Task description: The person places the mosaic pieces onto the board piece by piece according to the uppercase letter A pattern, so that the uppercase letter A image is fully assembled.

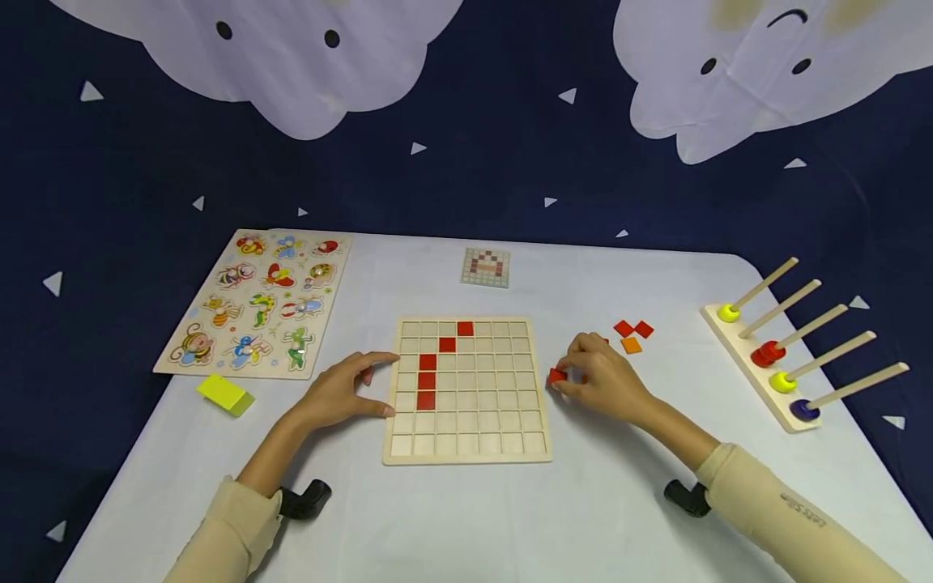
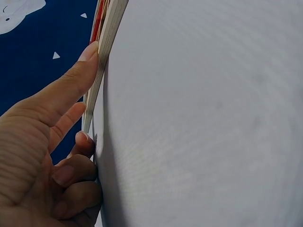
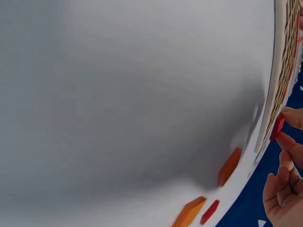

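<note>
In the head view a wooden grid board (image 1: pixel 466 460) lies flat, with red tiles (image 1: pixel 427 380) in several of its cells. The left hand (image 1: pixel 338 393) touches the board's left edge with thumb and index finger apart; in the left wrist view this hand (image 2: pixel 52 142) has its thumb on the board's side (image 2: pixel 108 40), other fingers bent. Just beyond the right edge, the right hand (image 1: pixel 601 379) pinches a red tile (image 1: pixel 557 376). The right wrist view shows that tile (image 3: pixel 278 126) between thumb and finger of the hand (image 3: pixel 291 175).
Loose red tiles (image 1: pixel 644 329) and an orange tile (image 1: pixel 631 346) lie beyond the right hand. A small pattern card (image 1: pixel 485 267) is behind the board. An insect puzzle (image 1: pixel 244 316) and yellow-green block (image 1: pixel 226 394) sit left; a peg stand (image 1: pixel 758 368) with rings is right.
</note>
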A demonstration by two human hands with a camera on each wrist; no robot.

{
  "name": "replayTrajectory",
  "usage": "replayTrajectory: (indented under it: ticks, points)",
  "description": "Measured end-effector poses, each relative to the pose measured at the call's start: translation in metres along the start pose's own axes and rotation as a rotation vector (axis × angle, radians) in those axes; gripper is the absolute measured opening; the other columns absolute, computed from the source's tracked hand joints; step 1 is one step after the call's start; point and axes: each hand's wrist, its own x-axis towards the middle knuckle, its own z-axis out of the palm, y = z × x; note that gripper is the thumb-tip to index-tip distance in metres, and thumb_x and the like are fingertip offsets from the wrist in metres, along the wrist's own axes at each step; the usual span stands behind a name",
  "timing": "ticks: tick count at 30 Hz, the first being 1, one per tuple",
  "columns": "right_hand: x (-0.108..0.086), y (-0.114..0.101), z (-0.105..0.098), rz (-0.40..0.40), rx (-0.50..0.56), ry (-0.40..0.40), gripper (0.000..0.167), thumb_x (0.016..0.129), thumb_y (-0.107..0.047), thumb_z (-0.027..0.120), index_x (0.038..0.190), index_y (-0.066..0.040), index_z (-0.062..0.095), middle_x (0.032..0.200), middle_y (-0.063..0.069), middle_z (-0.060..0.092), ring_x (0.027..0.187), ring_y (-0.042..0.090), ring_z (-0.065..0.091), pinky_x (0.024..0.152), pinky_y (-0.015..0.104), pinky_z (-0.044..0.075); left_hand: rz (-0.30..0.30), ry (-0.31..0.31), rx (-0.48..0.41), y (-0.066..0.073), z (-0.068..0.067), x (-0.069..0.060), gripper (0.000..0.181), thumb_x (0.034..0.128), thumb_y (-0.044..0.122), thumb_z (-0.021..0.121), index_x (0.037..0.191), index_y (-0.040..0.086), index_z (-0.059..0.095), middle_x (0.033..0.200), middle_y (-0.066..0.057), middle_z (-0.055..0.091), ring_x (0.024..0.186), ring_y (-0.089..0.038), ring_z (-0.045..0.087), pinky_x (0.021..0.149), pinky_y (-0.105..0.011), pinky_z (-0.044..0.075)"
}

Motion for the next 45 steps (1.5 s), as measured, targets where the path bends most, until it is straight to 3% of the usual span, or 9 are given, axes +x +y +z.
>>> replayTrajectory:
  ticks: [17,34,38,42,45]
  points:
    - [0.058,-0.020,0.013,-0.068,-0.007,-0.087,0.024,0.078,-0.023,0.085,0.093,-0.006,0.079,0.092,0.002,0.057,0.092,0.017,0.048,0.078,0.036,0.048,0.008,0.006,-0.001,0.001,0.000,0.000,0.081,0.0664,0.034,0.092,0.138,0.020,0.058,0.091,-0.003,0.045,0.078,-0.018,0.038,0.066,-0.032,0.031]
    - [0.098,-0.036,0.040,-0.172,-0.021,-0.085,0.019,0.082,-0.024,0.082,0.092,-0.008,0.079,0.093,0.002,0.060,0.086,0.016,0.048,0.076,0.031,0.047,-0.005,0.011,-0.007,0.000,0.001,0.000,0.081,0.0658,0.034,0.092,0.138,0.021,0.058,0.091,-0.002,0.045,0.075,-0.017,0.037,0.065,-0.032,0.030]
    - [0.102,-0.035,0.043,-0.107,0.041,-0.126,0.016,0.083,-0.023,0.081,0.091,-0.010,0.079,0.095,0.002,0.061,0.088,0.018,0.048,0.076,0.034,0.046,-0.001,0.007,-0.006,0.000,0.002,0.000,0.081,0.0663,0.036,0.092,0.138,0.021,0.058,0.092,-0.002,0.046,0.074,-0.017,0.036,0.065,-0.032,0.030]
    - [0.103,-0.030,0.046,-0.013,0.174,-0.167,0.010,0.084,-0.021,0.080,0.089,-0.012,0.077,0.096,0.001,0.061,0.091,0.019,0.047,0.076,0.036,0.044,-0.001,0.007,-0.003,0.000,0.002,0.000,0.081,0.0661,0.036,0.092,0.138,0.022,0.058,0.092,-0.002,0.046,0.075,-0.017,0.037,0.065,-0.032,0.030]
    - [0.103,-0.028,0.048,-0.008,0.219,-0.166,0.006,0.083,-0.018,0.080,0.086,-0.014,0.077,0.094,0.001,0.060,0.090,0.019,0.046,0.073,0.036,0.042,0.000,0.009,0.001,-0.001,0.001,-0.001,0.081,0.0660,0.036,0.092,0.138,0.022,0.058,0.091,-0.003,0.045,0.075,-0.017,0.037,0.065,-0.032,0.030]
